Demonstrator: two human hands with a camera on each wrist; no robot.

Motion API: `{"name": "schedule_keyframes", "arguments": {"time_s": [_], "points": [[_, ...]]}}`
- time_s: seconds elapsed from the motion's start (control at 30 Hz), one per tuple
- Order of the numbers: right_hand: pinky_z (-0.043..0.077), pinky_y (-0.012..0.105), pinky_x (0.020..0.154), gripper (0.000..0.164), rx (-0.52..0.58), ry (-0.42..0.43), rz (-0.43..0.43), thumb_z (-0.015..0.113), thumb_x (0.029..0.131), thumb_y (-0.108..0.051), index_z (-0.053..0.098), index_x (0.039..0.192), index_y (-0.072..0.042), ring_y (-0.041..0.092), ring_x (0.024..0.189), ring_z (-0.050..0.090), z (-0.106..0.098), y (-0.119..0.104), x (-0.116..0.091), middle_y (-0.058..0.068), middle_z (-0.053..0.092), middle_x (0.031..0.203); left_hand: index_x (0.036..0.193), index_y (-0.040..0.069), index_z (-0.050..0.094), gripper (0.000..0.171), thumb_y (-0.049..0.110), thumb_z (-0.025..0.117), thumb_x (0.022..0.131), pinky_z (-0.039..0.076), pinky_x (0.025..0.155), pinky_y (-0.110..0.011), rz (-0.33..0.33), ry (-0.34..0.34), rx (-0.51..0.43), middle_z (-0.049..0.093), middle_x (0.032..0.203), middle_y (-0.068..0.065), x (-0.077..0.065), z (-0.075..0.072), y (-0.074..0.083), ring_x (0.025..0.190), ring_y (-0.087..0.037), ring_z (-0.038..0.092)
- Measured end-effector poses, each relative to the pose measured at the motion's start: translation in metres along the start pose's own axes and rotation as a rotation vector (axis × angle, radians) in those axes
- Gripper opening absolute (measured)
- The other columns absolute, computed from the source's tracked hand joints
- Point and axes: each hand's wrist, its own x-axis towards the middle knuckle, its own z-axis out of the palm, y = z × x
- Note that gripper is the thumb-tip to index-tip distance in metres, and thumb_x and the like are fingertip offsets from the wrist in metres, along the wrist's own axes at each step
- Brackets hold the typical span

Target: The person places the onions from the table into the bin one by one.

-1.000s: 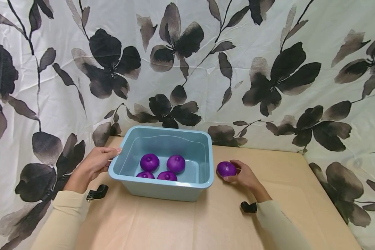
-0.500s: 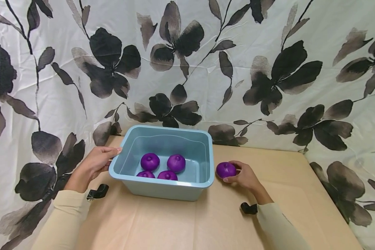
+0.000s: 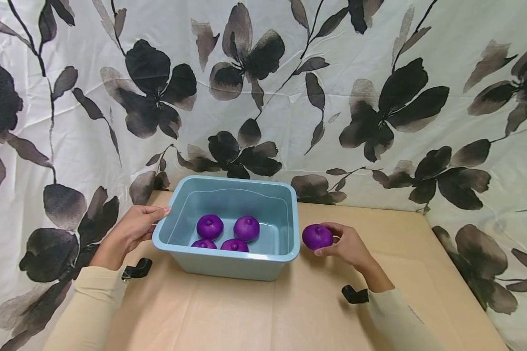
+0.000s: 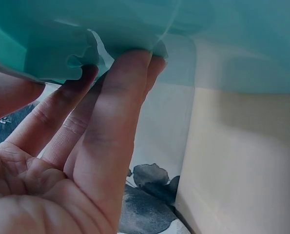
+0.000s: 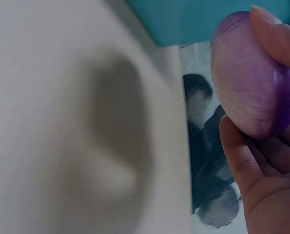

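Note:
A light blue plastic bin [image 3: 226, 264] stands on the table with several purple onions [image 3: 246, 228] lying inside. At its left end, my left hand [image 3: 133, 228] grips the rim, thumb on top and fingers underneath. The left wrist view shows those fingers [image 4: 115, 107] curled up against the bin's underside. Just right of the bin, my right hand [image 3: 344, 245] holds another purple onion [image 3: 317, 237] between thumb and fingers. In the right wrist view this onion [image 5: 252, 78] is raised over the table, its shadow falling apart from it. The onions nearest the bin's front wall are partly hidden.
The table has a tan covering [image 3: 228, 312]. Behind it and along both sides hangs a white cloth [image 3: 290, 126] with dark flower prints. A black wrist camera [image 3: 354, 294] sticks out below the right hand, another [image 3: 138, 269] below the left.
The onion in my right hand has risen slightly off the table, and the right wrist has shifted a little to the right. My left hand stays on the bin's rim.

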Motion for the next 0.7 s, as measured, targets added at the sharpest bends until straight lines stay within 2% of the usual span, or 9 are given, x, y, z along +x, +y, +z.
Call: {"name": "schedule_keyframes", "arguments": {"time_s": [0.1,0.3,0.43,0.57,0.7], "points": [[0.060,0.027,0.089,0.078,0.042,-0.015,-0.016,0.097,0.070,-0.011,0.062,0.139,-0.001,0.032,0.110,0.072,-0.004,-0.010,-0.003,0.024,0.065,0.138,0.149,-0.010,0.048,0.060,0.033,0.058,0.107,0.064,0.074,-0.028,0.003,0.000,0.002,0.072,0.089,0.008,0.000,-0.001,0.000,0.080,-0.009,0.075],[0.061,0.025,0.091,0.081,0.088,-0.049,-0.051,0.096,0.068,-0.006,0.060,0.140,0.004,0.030,0.113,0.071,-0.013,-0.033,-0.011,0.028,0.062,0.139,0.148,-0.011,0.047,0.061,0.032,0.059,0.107,0.064,0.073,-0.028,0.005,-0.008,-0.012,0.072,0.089,0.007,0.000,-0.002,0.000,0.080,-0.009,0.075],[0.061,0.025,0.092,0.082,0.123,-0.074,-0.090,0.095,0.067,-0.001,0.058,0.140,0.005,0.021,0.114,0.071,-0.017,-0.047,-0.015,0.028,0.061,0.139,0.148,-0.011,0.047,0.060,0.031,0.059,0.107,0.064,0.073,-0.028,0.002,-0.005,-0.020,0.072,0.089,0.008,0.000,-0.002,0.000,0.080,-0.009,0.075],[0.059,0.023,0.093,0.081,0.147,-0.097,-0.144,0.094,0.068,0.003,0.056,0.140,0.005,0.008,0.112,0.070,-0.020,-0.058,-0.017,0.017,0.064,0.136,0.149,-0.010,0.048,0.060,0.031,0.060,0.107,0.064,0.074,-0.028,0.000,-0.002,-0.017,0.072,0.088,0.008,0.001,-0.001,-0.001,0.080,-0.009,0.075],[0.060,0.023,0.093,0.080,0.162,-0.127,-0.186,0.091,0.070,0.005,0.055,0.141,0.005,0.006,0.114,0.069,-0.025,-0.070,-0.019,0.002,0.066,0.133,0.149,-0.011,0.047,0.060,0.031,0.059,0.107,0.064,0.074,-0.029,0.005,-0.010,-0.016,0.072,0.089,0.008,0.002,-0.002,-0.001,0.080,-0.009,0.075]]}}
